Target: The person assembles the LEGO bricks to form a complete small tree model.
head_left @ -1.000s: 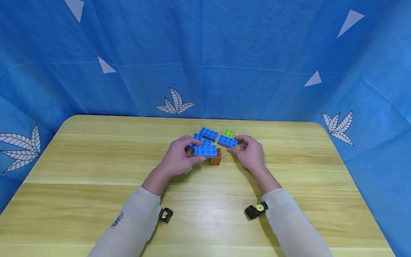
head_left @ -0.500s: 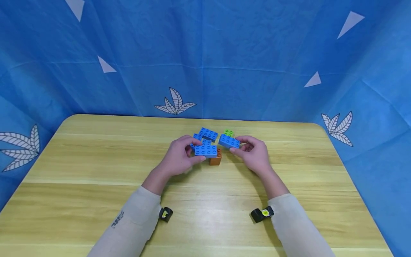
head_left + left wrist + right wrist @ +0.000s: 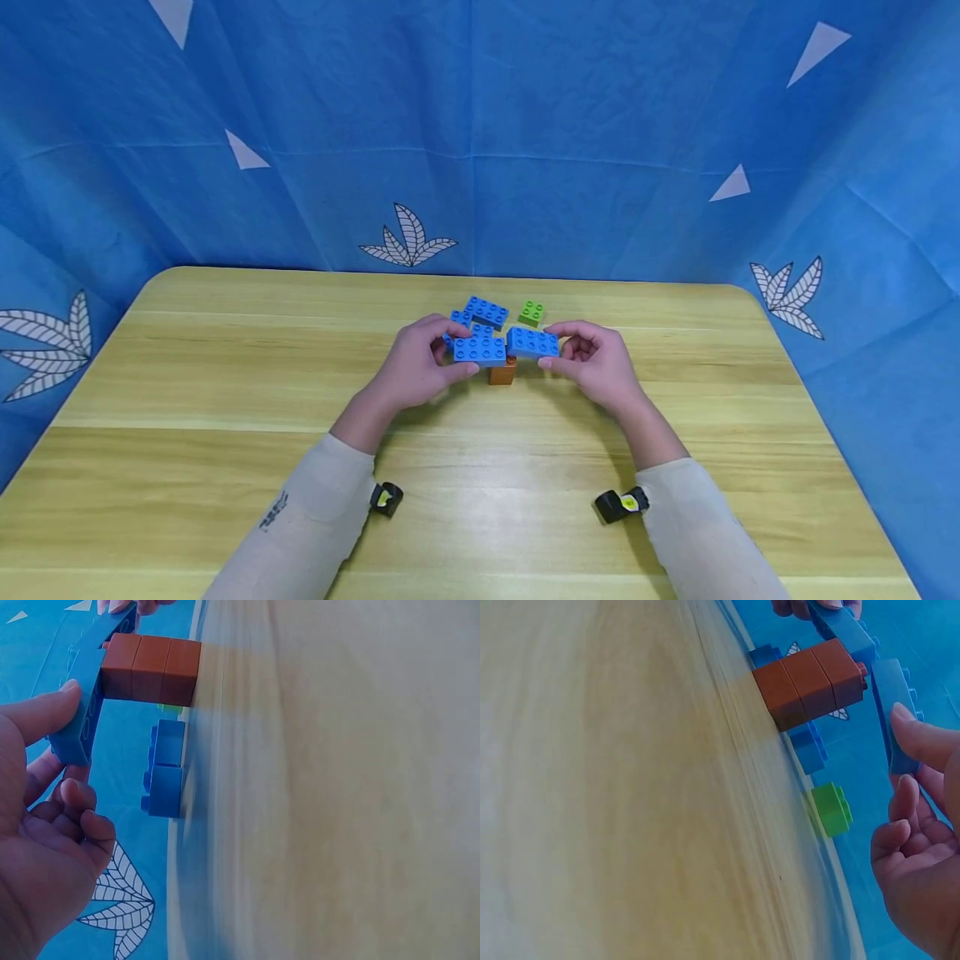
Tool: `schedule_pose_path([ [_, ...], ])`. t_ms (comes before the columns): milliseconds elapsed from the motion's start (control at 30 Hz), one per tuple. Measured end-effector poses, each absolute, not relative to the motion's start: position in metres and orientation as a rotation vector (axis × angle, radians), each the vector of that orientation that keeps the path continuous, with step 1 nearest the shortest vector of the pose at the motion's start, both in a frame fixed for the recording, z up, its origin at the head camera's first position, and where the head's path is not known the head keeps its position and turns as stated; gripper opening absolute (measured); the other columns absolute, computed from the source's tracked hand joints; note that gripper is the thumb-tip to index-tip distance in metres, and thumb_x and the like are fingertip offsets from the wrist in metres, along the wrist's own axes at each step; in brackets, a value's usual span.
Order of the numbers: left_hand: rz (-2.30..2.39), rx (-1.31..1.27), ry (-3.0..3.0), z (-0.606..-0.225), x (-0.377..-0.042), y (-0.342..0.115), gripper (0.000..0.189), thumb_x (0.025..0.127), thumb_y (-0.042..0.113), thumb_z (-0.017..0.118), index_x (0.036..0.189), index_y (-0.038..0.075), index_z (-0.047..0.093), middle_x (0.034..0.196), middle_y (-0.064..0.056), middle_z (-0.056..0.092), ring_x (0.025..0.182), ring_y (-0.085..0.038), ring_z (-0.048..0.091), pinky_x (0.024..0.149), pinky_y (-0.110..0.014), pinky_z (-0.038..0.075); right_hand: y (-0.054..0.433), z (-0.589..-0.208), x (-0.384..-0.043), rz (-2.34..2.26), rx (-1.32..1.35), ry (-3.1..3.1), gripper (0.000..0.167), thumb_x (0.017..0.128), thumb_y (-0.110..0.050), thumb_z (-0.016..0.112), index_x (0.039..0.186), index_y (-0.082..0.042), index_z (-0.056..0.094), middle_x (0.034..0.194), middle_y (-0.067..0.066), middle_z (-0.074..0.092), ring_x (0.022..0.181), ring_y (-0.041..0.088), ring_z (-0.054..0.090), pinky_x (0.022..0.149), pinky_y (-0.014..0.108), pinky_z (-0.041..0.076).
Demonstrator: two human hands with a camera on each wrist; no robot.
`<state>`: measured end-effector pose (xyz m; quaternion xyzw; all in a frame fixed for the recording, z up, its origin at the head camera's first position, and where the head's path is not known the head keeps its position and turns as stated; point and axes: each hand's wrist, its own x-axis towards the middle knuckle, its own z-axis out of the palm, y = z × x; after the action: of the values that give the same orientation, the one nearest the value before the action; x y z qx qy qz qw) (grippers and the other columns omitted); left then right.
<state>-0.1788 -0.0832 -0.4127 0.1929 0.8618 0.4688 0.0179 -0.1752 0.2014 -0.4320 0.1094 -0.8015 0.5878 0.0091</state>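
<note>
My left hand pinches a blue brick between thumb and fingers, over the left part of a stack of three brown bricks. My right hand pinches a second blue brick, raised at the stack's upper right. Between the two blue bricks, a reddish stud of the stack shows in the right wrist view. The right brick looks slightly apart from that stud there. From the head view, most of the brown stack is hidden beneath the blue bricks.
Behind the stack a blue brick lies on the wooden table, with more blue pieces partly covered by the left hand. A small green brick stands to their right. A blue curtain hangs past the table's far edge.
My right hand has lifted its blue brick from beside the green one and brought it nearer, turning it level beside the left brick. The green brick is now uncovered. My left hand stays put.
</note>
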Motion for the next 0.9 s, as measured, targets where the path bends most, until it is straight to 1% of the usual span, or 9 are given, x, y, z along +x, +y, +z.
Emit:
schedule_pose_path([
  [100,1.458,0.588,2.678,-0.412,-0.179,-0.083,0.037,0.081,0.019,0.086,0.114,0.010,0.070,0.094,-0.006,0.056,0.079,-0.026,0.049,0.067,-0.035,0.039,0.201,-0.431,-0.175,1.851,0.436,-2.485,0.035,0.081,0.007,0.080,0.114,0.005,0.069,0.079,0.023,0.058,0.067,0.030,0.049,0.055,0.025,0.040],
  [233,1.454,0.590,2.679,-0.411,-0.179,-0.081,0.040,0.080,0.021,0.087,0.115,0.010,0.070,0.103,-0.002,0.060,0.090,-0.026,0.051,0.075,-0.035,0.043,0.200,-0.430,-0.174,1.879,0.501,-2.452,0.033,0.080,0.003,0.082,0.111,0.000,0.072,0.078,0.019,0.058,0.067,0.026,0.048,0.056,0.025,0.039],
  [333,1.456,0.596,2.668,-0.410,-0.180,-0.076,0.045,0.079,0.024,0.087,0.118,0.009,0.069,0.117,-0.002,0.062,0.106,-0.025,0.052,0.089,-0.039,0.045,0.197,-0.422,-0.170,1.894,0.502,-2.448,0.033,0.079,0.004,0.082,0.110,0.001,0.072,0.079,0.021,0.057,0.067,0.027,0.048,0.056,0.025,0.039],
  [467,1.484,0.585,2.641,-0.412,-0.182,-0.066,0.048,0.079,0.028,0.087,0.121,0.012,0.070,0.129,-0.004,0.060,0.122,-0.025,0.048,0.102,-0.045,0.040,0.191,-0.405,-0.163,1.886,0.486,-2.476,0.033,0.079,0.009,0.080,0.110,0.007,0.070,0.080,0.025,0.056,0.067,0.032,0.046,0.056,0.024,0.038],
  [500,1.493,0.579,2.637,-0.412,-0.183,-0.063,0.048,0.079,0.028,0.087,0.121,0.013,0.070,0.129,-0.003,0.060,0.123,-0.025,0.048,0.103,-0.044,0.039,0.190,-0.404,-0.162,1.876,0.491,-2.480,0.033,0.079,0.009,0.080,0.110,0.007,0.070,0.079,0.025,0.056,0.067,0.032,0.046,0.056,0.024,0.038],
  [600,1.519,0.580,2.629,-0.413,-0.185,-0.057,0.046,0.078,0.030,0.088,0.119,0.015,0.072,0.127,-0.001,0.062,0.121,-0.024,0.049,0.101,-0.045,0.040,0.188,-0.396,-0.160,1.850,0.489,-2.505,0.032,0.079,0.010,0.079,0.109,0.009,0.070,0.079,0.025,0.056,0.067,0.033,0.046,0.056,0.024,0.038],
  [733,1.540,0.552,2.604,-0.415,-0.188,-0.051,0.049,0.077,0.033,0.089,0.119,0.013,0.073,0.121,0.002,0.063,0.115,-0.021,0.050,0.096,-0.044,0.043,0.190,-0.396,-0.161,1.803,0.476,-2.536,0.031,0.078,0.010,0.080,0.108,0.009,0.070,0.079,0.024,0.057,0.067,0.031,0.047,0.056,0.023,0.038],
  [800,1.550,0.525,2.579,-0.415,-0.189,-0.048,0.050,0.076,0.034,0.089,0.119,0.014,0.074,0.122,0.003,0.063,0.115,-0.021,0.050,0.096,-0.044,0.043,0.191,-0.399,-0.163,1.786,0.471,-2.545,0.032,0.078,0.010,0.080,0.108,0.008,0.070,0.079,0.023,0.057,0.067,0.030,0.047,0.056,0.023,0.038],
  [900,1.554,0.524,2.551,-0.417,-0.191,-0.045,0.050,0.076,0.036,0.089,0.119,0.016,0.075,0.125,0.002,0.062,0.119,-0.021,0.049,0.099,-0.045,0.041,0.196,-0.410,-0.168,1.782,0.463,-2.548,0.033,0.078,0.010,0.080,0.109,0.007,0.071,0.080,0.023,0.057,0.068,0.030,0.046,0.055,0.024,0.037],
])
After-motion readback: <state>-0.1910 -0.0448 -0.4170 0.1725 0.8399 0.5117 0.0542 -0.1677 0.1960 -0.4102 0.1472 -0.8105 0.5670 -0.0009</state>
